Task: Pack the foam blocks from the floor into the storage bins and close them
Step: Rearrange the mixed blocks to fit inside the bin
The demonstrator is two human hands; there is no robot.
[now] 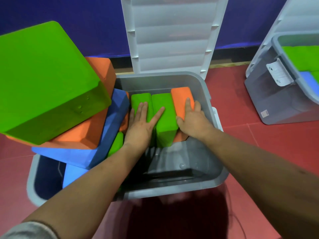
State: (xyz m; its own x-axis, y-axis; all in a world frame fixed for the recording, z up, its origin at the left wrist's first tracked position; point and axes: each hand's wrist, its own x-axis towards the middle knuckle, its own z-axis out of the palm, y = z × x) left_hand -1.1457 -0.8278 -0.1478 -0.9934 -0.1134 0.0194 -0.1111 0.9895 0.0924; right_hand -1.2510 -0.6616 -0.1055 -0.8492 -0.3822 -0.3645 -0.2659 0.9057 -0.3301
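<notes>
A grey storage bin (203,180) stands open on the floor, its white lid (172,35) upright behind it. Inside, two green foam blocks (165,121) and an orange block (181,99) stand on edge side by side. My left hand (143,121) lies flat with spread fingers on the two green blocks. My right hand (191,118) holds the orange block, fingers over its top and far side, thumb at its near end. At the bin's left side lies a tilted pile: a big green block (46,80), an orange block (82,131) and blue blocks (103,140).
A second grey bin (276,100) stands at the right with its lid up, green and blue blocks inside. The floor is red matting (259,135); a dark blue wall (86,23) runs behind. The near right part of the first bin holds no blocks.
</notes>
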